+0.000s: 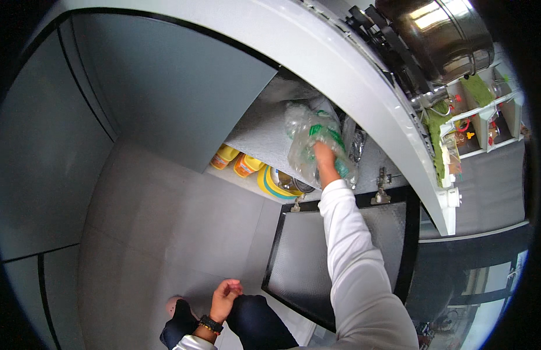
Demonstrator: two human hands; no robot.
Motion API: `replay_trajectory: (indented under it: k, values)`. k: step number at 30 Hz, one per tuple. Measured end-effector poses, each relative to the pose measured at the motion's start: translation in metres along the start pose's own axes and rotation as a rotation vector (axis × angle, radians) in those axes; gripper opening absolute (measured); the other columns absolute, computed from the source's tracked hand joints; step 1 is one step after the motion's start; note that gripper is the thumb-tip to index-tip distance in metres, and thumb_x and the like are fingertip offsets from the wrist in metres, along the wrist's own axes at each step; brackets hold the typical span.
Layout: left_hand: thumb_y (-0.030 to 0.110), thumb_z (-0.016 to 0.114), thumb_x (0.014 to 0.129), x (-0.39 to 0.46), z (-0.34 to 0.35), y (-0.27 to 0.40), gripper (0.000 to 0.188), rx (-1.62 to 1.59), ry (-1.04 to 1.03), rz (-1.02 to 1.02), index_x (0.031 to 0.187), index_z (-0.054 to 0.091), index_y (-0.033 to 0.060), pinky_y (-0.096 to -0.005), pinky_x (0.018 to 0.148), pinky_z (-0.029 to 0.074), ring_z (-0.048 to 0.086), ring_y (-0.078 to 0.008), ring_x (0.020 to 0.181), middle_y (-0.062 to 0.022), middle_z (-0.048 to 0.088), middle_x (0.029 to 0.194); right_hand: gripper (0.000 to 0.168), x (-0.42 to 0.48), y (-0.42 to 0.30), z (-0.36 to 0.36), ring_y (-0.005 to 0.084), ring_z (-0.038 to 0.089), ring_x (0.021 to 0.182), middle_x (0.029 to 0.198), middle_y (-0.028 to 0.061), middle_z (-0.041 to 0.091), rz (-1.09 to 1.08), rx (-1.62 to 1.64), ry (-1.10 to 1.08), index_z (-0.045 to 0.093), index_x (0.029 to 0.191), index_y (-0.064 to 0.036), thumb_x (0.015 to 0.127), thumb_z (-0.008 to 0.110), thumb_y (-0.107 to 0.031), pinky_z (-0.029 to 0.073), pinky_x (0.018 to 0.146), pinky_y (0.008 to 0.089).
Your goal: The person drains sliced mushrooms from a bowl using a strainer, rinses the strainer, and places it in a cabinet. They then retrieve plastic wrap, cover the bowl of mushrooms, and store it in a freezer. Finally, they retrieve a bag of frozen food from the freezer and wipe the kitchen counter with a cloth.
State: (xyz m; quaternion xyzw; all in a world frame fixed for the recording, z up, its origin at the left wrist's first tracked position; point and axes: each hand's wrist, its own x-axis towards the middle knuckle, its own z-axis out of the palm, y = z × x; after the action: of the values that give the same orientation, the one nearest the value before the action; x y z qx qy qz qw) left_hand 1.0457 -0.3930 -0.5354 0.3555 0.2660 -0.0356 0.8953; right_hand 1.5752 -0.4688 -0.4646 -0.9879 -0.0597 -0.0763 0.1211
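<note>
My right hand (325, 158) reaches into an open lower cabinet and is on a clear plastic bag with green print (303, 146) on the cabinet shelf (261, 127). Its fingertips are hidden in the plastic, so its grip cannot be made out. Crumpled dark and silvery wrapping (358, 142) lies beside the bag. Close to my knee, my left hand (225, 297) has loosely curled fingers and nothing visible in it; a dark watch and a beaded bracelet are on that wrist.
Below the shelf stand yellow containers (248, 165) and a yellow tub (266, 181) with metal things in it. The cabinet door (305, 258) hangs open under my right arm. Above runs the white countertop edge (353, 78), with a large steel pot (445, 39) and a white divided rack (484, 116) beyond.
</note>
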Motion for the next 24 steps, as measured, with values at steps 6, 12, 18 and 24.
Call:
replay_trajectory:
  k: [6, 12, 18, 24]
  values:
    - [-0.006, 0.047, 0.084, -0.038, 0.023, 0.037, 0.03, -0.029, -0.021, 0.003, 0.112, 0.052, 0.0032, -0.0277, 0.08, 0.047, 0.058, -0.0155, 0.086, -0.0076, 0.059, 0.098, 0.015, -0.072, -0.024, -0.025, 0.0233, 0.057, 0.082, 0.087, 0.0095, 0.061, 0.473, 1.089, -0.261, 0.061, 0.093, -0.007, 0.083, 0.053, -0.015, 0.045, 0.071, 0.033]
    - [0.0, 0.058, 0.08, 0.02, 0.078, 0.121, 0.048, 0.261, -0.283, 0.19, 0.125, 0.045, 0.0082, -0.032, 0.085, 0.047, 0.052, -0.0195, 0.105, -0.0089, 0.048, 0.12, 0.02, -0.044, -0.076, -0.026, 0.0198, 0.057, 0.084, 0.097, 0.007, 0.058, 0.132, 1.248, -0.262, 0.056, 0.104, -0.008, 0.087, 0.05, -0.015, 0.046, 0.075, 0.0313]
    - [0.006, 0.062, 0.076, 0.136, 0.116, 0.188, 0.062, 0.452, -0.311, 0.369, 0.133, 0.038, 0.015, -0.0357, 0.095, 0.04, 0.042, -0.0299, 0.117, -0.0182, 0.021, 0.141, 0.041, -0.092, -0.114, -0.033, 0.0363, 0.052, 0.105, 0.116, 0.021, 0.054, -0.194, -0.013, -0.397, 0.051, 0.117, 0.0, 0.082, 0.054, -0.021, 0.043, 0.087, 0.0396]
    - [0.001, 0.06, 0.074, 0.212, 0.166, 0.194, 0.065, 0.494, -0.295, 0.302, 0.134, 0.036, 0.0105, -0.0355, 0.101, 0.034, 0.034, -0.027, 0.126, -0.0094, 0.027, 0.141, 0.032, -0.092, -0.053, -0.069, 0.0358, 0.059, 0.091, 0.099, 0.021, 0.061, -0.347, 0.251, -0.134, 0.057, 0.105, 0.002, 0.075, 0.048, -0.003, 0.045, 0.08, 0.0391]
